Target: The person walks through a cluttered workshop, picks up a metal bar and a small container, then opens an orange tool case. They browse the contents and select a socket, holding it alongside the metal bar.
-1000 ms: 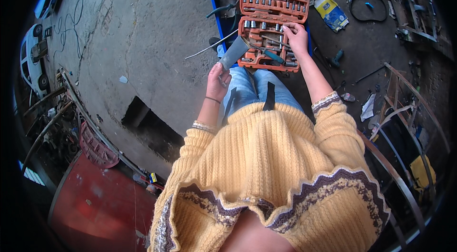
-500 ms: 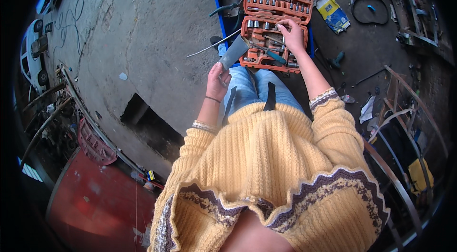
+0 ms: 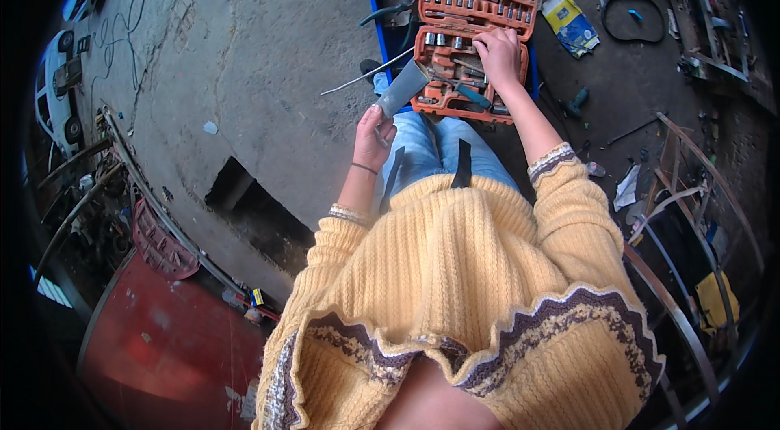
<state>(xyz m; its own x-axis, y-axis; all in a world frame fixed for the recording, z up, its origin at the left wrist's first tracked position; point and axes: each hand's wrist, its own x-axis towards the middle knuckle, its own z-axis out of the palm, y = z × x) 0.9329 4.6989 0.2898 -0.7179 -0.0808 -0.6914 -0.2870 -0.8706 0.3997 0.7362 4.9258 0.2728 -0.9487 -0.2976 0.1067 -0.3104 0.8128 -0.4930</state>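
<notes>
My left hand (image 3: 373, 142) is closed around the near end of a flat grey strip (image 3: 404, 89), which points up toward the tool case. What the strip is made of I cannot tell. Over the lower half of an open orange socket set case (image 3: 445, 112), my right hand (image 3: 499, 58) has its fingertips bent together by the upper row of sockets (image 3: 440, 39). Anything small between those fingertips is hidden. A tool with a teal handle (image 3: 474, 96) lies across the case's lower tray. More sockets (image 3: 479, 1) stand in rows in the raised lid.
The case rests on a blue tray (image 3: 373, 4) holding other hand tools. A thin pale rod (image 3: 345, 87) sticks out to the left. At right lie a yellow-blue bag (image 3: 571, 25), a black belt (image 3: 605, 20) and a teal tool (image 3: 575, 102). A dark floor pit (image 3: 256, 211) opens at left.
My right hand has shifted very slightly up and stays over the sockets. The left hand with the grey strip is nearly still.
</notes>
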